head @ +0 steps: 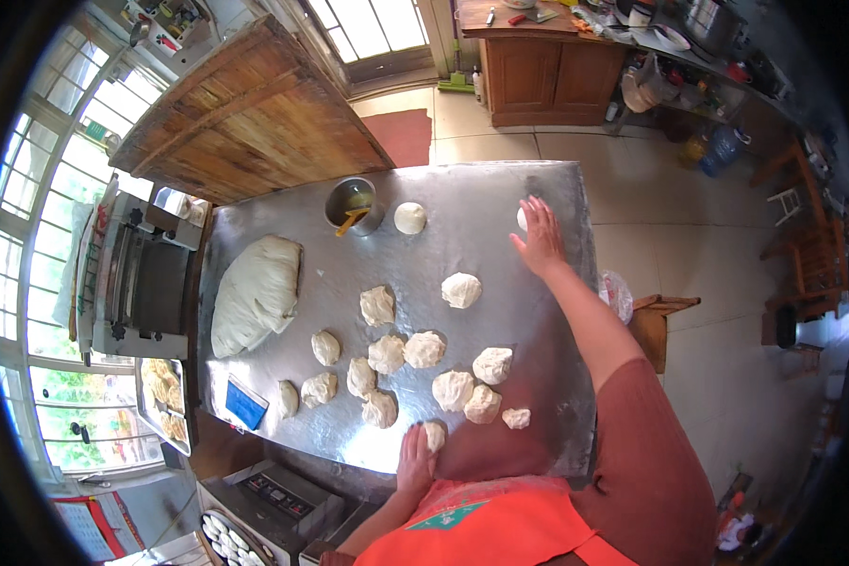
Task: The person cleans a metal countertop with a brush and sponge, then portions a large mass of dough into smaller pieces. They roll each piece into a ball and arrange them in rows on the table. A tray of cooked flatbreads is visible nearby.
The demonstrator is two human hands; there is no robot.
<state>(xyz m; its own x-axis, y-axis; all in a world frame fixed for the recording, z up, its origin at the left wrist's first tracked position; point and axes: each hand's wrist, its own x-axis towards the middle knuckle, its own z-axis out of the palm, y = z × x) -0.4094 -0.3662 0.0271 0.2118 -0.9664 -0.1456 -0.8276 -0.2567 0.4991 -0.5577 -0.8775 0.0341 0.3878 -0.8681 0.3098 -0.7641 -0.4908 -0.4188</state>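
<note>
My left hand (415,461) is cupped against a dough piece (435,437) at the near edge of the metal-topped table (481,233). With my right arm stretched across the right side, my right hand (542,237) curves over a white dough ball (521,219), mostly hidden under the fingers. A smooth dough ball (410,218) sits at the far side, and a rougher dough lump (461,291) lies nearer the middle. Several rough dough pieces (453,390) are scattered between my hands, some touching each other. At the left rests a large dough mass (258,293).
A metal pot (354,205) with a yellow-handled brush stands at the far edge. A blue-bladed scraper (246,402) lies at the near left corner. Beyond the left edge is a roller machine (145,276); a wooden board (255,113) leans behind. A wooden stool (651,329) stands right.
</note>
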